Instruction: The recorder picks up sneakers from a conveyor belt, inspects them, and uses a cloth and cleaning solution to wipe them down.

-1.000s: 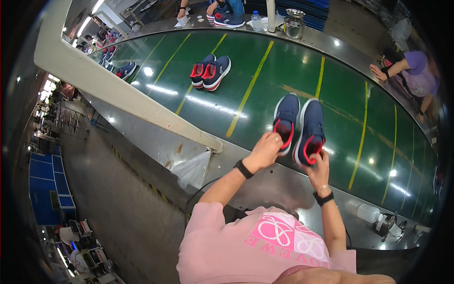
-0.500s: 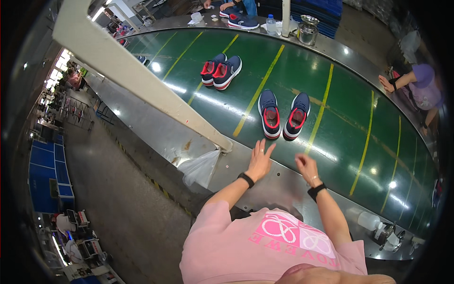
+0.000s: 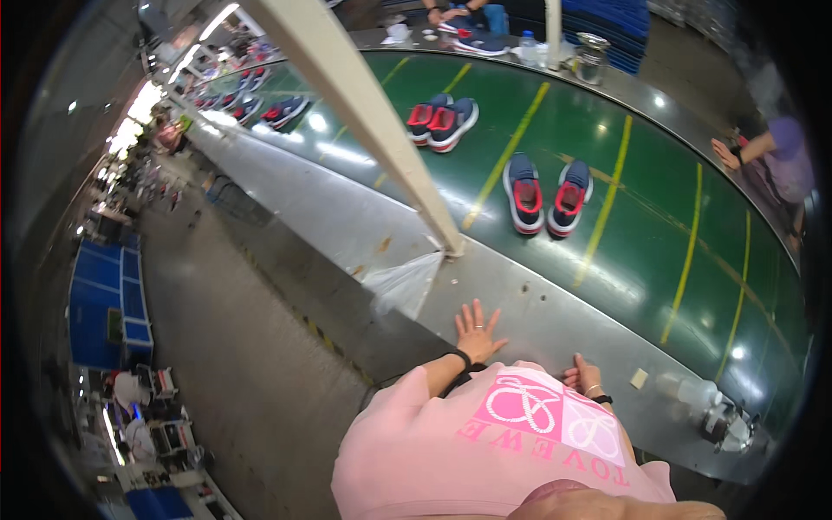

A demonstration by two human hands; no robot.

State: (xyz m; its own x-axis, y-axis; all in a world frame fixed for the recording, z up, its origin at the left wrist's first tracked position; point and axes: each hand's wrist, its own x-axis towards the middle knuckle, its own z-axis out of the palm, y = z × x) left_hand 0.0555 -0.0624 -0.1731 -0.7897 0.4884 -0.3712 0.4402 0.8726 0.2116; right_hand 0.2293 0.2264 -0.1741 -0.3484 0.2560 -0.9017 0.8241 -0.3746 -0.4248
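Observation:
My left hand lies with fingers spread on the bare metal ledge, a ring on one finger. Close to my body, at the same ledge, is my right hand; its fingers are loosely bent and somewhat apart, with nothing visible in them. Beyond the hands, two navy sneakers, a left one and a right one, rest side by side on the green conveyor belt. They have red linings and white soles, and neither hand touches them. A small beige block lies right of my right hand.
A slanted pale post rises from the ledge, with a clear plastic bag at its foot. More sneakers sit farther along the belt. A plastic bottle and metal container stand at right. Co-workers' hands show across the belt.
Both hands have drawn back from beside the sneakers to the ledge near my body. The view has shifted, showing more sneakers at the far left of the belt.

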